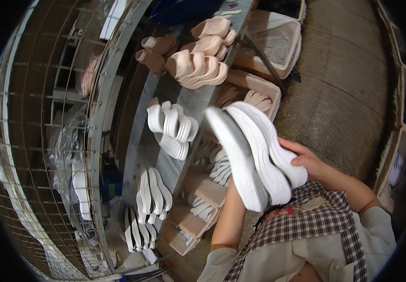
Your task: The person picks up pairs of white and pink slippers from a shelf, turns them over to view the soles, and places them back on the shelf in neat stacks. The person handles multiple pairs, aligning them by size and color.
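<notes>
In front of my apron I have a few white shoe soles (pixel 254 150) side by side, tilted, with their far ends up and to the left. My right hand (pixel 304 159) grips the rightmost sole near its close end, thumb and fingers on its edge. From below, my left forearm (pixel 230 218) runs up behind the leftmost sole; the left hand itself is hidden by the soles. Left of them, on the metal shelf (pixel 135 141), stands a cluster of white soles (pixel 172 126).
Farther along the shelf are pink soles (pixel 200 66) and brown ones (pixel 156 50). White soles with dark gaps (pixel 139 230) stand at its close end. Bins of soles (pixel 254 91) line the floor below. A wire mesh (pixel 34 141) rises at left; concrete floor (pixel 339 80) lies right.
</notes>
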### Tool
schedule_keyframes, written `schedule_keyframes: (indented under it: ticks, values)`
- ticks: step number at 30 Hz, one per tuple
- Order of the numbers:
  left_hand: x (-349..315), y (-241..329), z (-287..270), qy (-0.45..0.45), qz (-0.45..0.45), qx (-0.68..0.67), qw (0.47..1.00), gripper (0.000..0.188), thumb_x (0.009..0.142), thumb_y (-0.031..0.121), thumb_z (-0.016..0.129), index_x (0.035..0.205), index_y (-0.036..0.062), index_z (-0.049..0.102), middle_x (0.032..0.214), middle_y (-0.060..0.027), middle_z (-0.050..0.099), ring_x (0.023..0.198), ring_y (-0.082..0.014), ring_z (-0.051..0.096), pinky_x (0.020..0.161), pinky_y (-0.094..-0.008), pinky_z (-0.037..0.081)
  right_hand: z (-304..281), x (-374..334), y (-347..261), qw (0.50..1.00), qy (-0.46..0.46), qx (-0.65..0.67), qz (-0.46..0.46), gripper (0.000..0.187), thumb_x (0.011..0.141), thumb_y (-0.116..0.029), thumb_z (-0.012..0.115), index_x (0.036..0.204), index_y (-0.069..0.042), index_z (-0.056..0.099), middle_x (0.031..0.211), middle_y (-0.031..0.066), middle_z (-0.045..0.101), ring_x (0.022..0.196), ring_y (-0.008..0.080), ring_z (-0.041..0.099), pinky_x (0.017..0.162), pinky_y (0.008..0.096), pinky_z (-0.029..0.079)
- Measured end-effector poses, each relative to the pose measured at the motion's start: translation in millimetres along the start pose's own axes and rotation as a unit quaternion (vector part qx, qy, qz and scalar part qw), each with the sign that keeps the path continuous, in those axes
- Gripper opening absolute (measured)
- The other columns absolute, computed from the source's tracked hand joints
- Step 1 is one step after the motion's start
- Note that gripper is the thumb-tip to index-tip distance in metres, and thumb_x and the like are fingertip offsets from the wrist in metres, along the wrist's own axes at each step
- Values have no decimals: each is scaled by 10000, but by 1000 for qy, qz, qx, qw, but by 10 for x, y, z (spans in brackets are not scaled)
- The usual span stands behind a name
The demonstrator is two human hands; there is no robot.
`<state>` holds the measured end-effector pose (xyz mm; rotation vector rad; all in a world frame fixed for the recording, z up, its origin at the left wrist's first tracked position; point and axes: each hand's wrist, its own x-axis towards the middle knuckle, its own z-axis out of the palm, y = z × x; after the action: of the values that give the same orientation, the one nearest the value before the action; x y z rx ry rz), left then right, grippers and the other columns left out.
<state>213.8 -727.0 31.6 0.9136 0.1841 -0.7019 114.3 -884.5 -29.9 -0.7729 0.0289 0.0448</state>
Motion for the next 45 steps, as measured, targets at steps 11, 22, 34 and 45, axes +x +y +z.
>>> schedule_keyframes:
  ticks: [11,22,34,45]
  values:
    - [-746,1146,-907,141,165,115,969,261,886,201,551,1113,73,573,1093,-84,580,1062,-224,526,886,-407,439,663,709,387,948,-205,-243,-3,582,975,-350,448,1464,-99,257,1469,163,276,1388,278,174,1072,389,300]
    - [793,3313,-2449,143,154,472,856,319,874,187,584,1163,53,561,1126,-129,609,1029,-232,586,838,-355,493,-334,225,713,959,144,-213,119,322,909,-236,602,1170,-52,562,1143,65,520,990,137,507,886,298,428]
    - [1014,3703,-2082,66,63,489,868,431,905,225,567,1287,40,494,1252,-109,563,1129,-223,544,927,-325,438,-430,-13,655,963,209,-142,96,272,903,-196,617,1117,-34,573,965,22,612,876,85,546,766,236,451]
    - [1120,3418,52,103,301,729,606,417,901,223,608,1220,-34,531,1135,-135,611,1054,-189,569,916,-285,425,-1105,-531,280,948,274,-154,59,165,887,-116,604,1021,-21,585,896,10,605,833,90,552,763,238,453]
